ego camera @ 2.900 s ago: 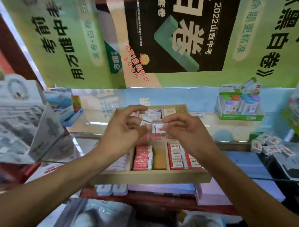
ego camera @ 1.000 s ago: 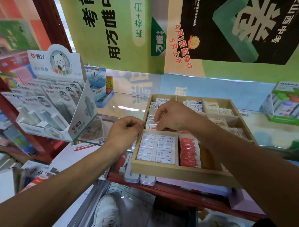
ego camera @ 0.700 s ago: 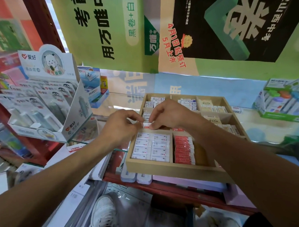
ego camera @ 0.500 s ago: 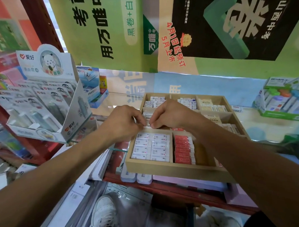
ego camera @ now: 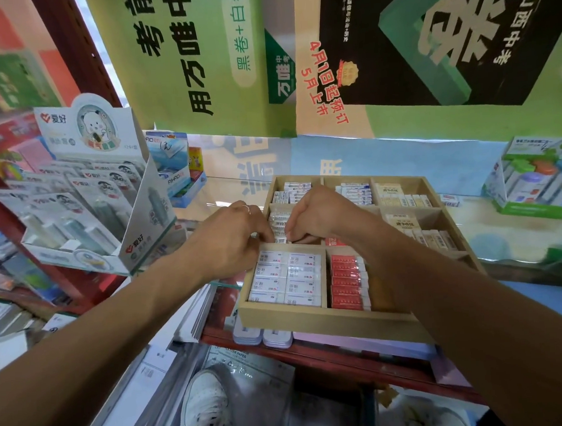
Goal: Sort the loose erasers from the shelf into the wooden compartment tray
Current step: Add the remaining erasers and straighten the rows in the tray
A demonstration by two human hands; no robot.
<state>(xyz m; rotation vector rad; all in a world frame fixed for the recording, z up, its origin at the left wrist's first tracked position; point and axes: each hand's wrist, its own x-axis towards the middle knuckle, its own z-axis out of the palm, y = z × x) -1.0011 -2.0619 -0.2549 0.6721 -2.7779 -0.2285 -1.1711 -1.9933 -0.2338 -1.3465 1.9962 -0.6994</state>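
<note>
Hidden: both hands' fingertips are curling under, so any grip is staying unclear.
Left hand (ego camera: 229, 239): hovering beside the wooden tray (ego camera: 323, 317).
Right hand (ego camera: 321, 216): bending over the erasers (ego camera: 278, 224).

Tray (ego camera: 326, 317): pale matt wood, smooth. Erasers (ego camera: 286, 280): glossy film over paper sleeves. Shelf (ego camera: 227, 189): glass, reflective. Display box (ego camera: 138, 219): printed card. Upright (ego camera: 73, 51): red painted metal. Posters (ego camera: 202, 61): paper.

Pale wooden tray (ego camera: 326, 320), white erasers (ego camera: 285, 278), red erasers (ego camera: 345, 282), green poster (ego camera: 176, 56)
</note>
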